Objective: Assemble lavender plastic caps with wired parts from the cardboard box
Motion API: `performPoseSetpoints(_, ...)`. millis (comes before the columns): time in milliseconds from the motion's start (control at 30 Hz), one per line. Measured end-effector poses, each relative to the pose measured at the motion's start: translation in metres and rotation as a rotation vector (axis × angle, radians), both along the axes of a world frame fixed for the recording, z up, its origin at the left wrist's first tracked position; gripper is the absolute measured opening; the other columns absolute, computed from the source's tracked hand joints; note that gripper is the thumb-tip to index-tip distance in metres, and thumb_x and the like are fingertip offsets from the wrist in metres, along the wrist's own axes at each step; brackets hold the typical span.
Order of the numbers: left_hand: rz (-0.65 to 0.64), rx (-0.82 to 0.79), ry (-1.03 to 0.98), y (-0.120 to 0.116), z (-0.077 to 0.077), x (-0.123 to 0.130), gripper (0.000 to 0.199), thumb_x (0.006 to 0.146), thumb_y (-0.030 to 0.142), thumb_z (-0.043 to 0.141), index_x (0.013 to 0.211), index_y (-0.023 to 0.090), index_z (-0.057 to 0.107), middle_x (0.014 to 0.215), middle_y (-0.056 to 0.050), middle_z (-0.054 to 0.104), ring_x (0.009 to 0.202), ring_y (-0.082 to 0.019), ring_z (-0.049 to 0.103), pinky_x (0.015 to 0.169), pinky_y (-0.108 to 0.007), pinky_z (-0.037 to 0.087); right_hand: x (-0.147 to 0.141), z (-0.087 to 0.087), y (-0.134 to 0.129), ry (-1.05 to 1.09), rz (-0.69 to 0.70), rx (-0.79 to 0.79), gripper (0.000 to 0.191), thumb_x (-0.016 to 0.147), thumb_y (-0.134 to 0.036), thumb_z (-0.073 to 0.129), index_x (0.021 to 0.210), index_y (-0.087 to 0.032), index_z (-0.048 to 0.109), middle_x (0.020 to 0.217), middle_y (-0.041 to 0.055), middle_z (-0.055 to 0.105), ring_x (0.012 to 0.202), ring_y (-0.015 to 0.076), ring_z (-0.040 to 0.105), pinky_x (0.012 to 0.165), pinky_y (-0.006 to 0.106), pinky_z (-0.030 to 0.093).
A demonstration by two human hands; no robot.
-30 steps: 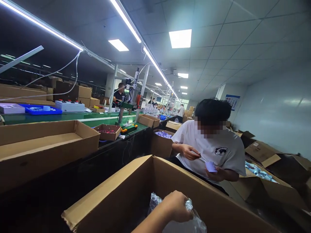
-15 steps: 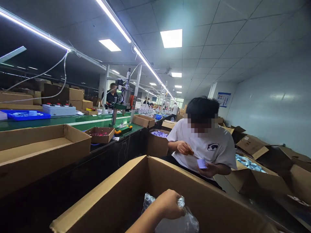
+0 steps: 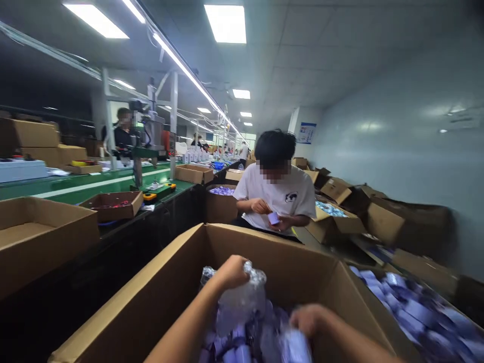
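Note:
My left hand [image 3: 232,272] is closed around the gathered top of a clear plastic bag [image 3: 242,305] inside a large cardboard box [image 3: 128,292]. Below and beside the bag lie several light-purple plastic pieces [image 3: 242,353], partly under the film. To the right, my right hand [image 3: 312,320] is low in the same box and smeared by motion. Directly under its fingers is a blurred pale-purple piece [image 3: 297,345]; whether the hand grips it cannot be told.
Across the box a person in a white shirt [image 3: 276,196] holds a small purple cup-like part [image 3: 273,218]. On the right is a heap of purple pieces [image 3: 419,312]. The green workbench [image 3: 83,184] at left carries a press machine [image 3: 145,131] and a tray of red parts [image 3: 113,204].
The view has turned right and tilted down. My right hand has come into view in the box. My left hand still grips the bag, and purple pieces now show below it.

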State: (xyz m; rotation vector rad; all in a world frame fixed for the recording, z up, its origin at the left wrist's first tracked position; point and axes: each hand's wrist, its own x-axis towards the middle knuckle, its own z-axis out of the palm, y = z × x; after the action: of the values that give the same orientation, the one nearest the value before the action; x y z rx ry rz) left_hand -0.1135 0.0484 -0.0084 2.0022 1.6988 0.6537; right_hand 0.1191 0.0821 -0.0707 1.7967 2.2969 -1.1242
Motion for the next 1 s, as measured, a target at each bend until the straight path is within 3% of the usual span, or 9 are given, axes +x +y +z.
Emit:
performPoseSetpoints(100,-0.009,0.051,-0.060,0.001,0.000,-0.002,0.016,0.057,0.001,0.049,0.057,0.017,0.051,0.076,-0.002,0.060,0.077,-0.016,0.053,0.072,-0.023,0.037,0.024,0.002,-0.023,0.160,-0.099,-0.119,0.023,0.085,-0.033,0.054,0.085,-0.015,0.068,0.078,0.0049,0.069,0.075,0.0199,0.064,0.066,0.030,0.050)
performPoseSetpoints(200,-0.006,0.089,-0.142,-0.001,0.002,-0.002,0.015,0.060,0.002,0.047,0.060,0.018,0.048,0.071,0.000,0.055,0.074,-0.015,0.051,0.072,-0.025,0.037,0.032,0.008,-0.045,0.507,-0.237,-0.155,0.028,0.088,-0.033,0.042,0.084,-0.019,0.065,0.080,0.0055,0.068,0.077,0.0199,0.062,0.066,0.030,0.048)
performPoseSetpoints(367,-0.007,0.167,-0.334,-0.011,0.010,0.003,0.005,0.071,0.016,0.047,0.075,0.018,0.049,0.070,0.002,0.051,0.068,-0.014,0.048,0.065,-0.024,0.039,0.012,0.012,-0.071,1.207,-0.428,-0.366,0.023,0.087,-0.020,0.043,0.073,-0.022,0.061,0.074,0.0014,0.063,0.062,0.0112,0.058,0.060,0.021,0.046)
performPoseSetpoints(433,-0.022,0.190,-0.490,-0.016,0.016,0.005,0.012,0.076,0.028,0.046,0.080,0.018,0.051,0.072,0.002,0.052,0.068,-0.014,0.048,0.065,-0.024,0.040,0.000,0.014,-0.073,1.541,-0.500,-0.540,0.019,0.083,-0.013,0.052,0.068,-0.018,0.062,0.068,0.0001,0.062,0.056,0.0075,0.056,0.057,0.017,0.046)
performPoseSetpoints(533,-0.092,0.212,-0.597,-0.026,0.023,0.010,0.025,0.077,0.041,0.049,0.085,0.019,0.055,0.075,0.001,0.055,0.070,-0.015,0.049,0.067,-0.025,0.042,-0.009,0.015,-0.070,1.796,-0.556,-0.657,0.010,0.075,-0.006,0.064,0.068,-0.013,0.065,0.064,0.0005,0.065,0.054,0.0052,0.059,0.053,0.013,0.047)
performPoseSetpoints(733,-0.367,0.177,-0.349,-0.038,0.017,0.036,0.041,0.067,0.032,0.068,0.106,0.019,0.061,0.076,0.001,0.063,0.065,-0.014,0.052,0.065,-0.025,0.042,-0.005,0.011,-0.070,1.915,-0.606,-0.682,0.007,0.068,-0.004,0.072,0.069,-0.010,0.067,0.057,0.0008,0.066,0.050,0.0072,0.061,0.049,0.015,0.050)
performPoseSetpoints(833,-0.416,0.289,-0.248,-0.038,0.010,0.048,0.015,0.075,0.030,0.062,0.084,0.018,0.067,0.074,-0.002,0.065,0.067,-0.015,0.055,0.066,-0.025,0.041,-0.005,0.010,-0.074,1.882,-0.613,-0.652,0.007,0.067,-0.005,0.073,0.069,-0.009,0.067,0.057,0.0019,0.067,0.050,0.0077,0.062,0.049,0.014,0.050)
performPoseSetpoints(900,-0.409,0.365,-0.205,-0.035,0.006,0.051,0.024,0.083,0.030,0.052,0.064,0.017,0.062,0.065,-0.002,0.061,0.062,-0.014,0.052,0.062,-0.024,0.040,-0.006,0.012,-0.077,1.856,-0.595,-0.636,0.007,0.066,-0.006,0.073,0.068,-0.009,0.067,0.059,0.0027,0.068,0.051,0.0077,0.062,0.049,0.014,0.049)
performPoseSetpoints(1000,-0.393,0.409,-0.221,-0.032,0.001,0.049,0.025,0.084,0.027,0.047,0.063,0.018,0.056,0.065,-0.002,0.059,0.062,-0.014,0.052,0.060,-0.024,0.040,-0.006,0.016,-0.079,1.814,-0.566,-0.633,0.008,0.065,-0.007,0.073,0.068,-0.010,0.067,0.061,0.0032,0.068,0.050,0.0076,0.061,0.049,0.015,0.048)
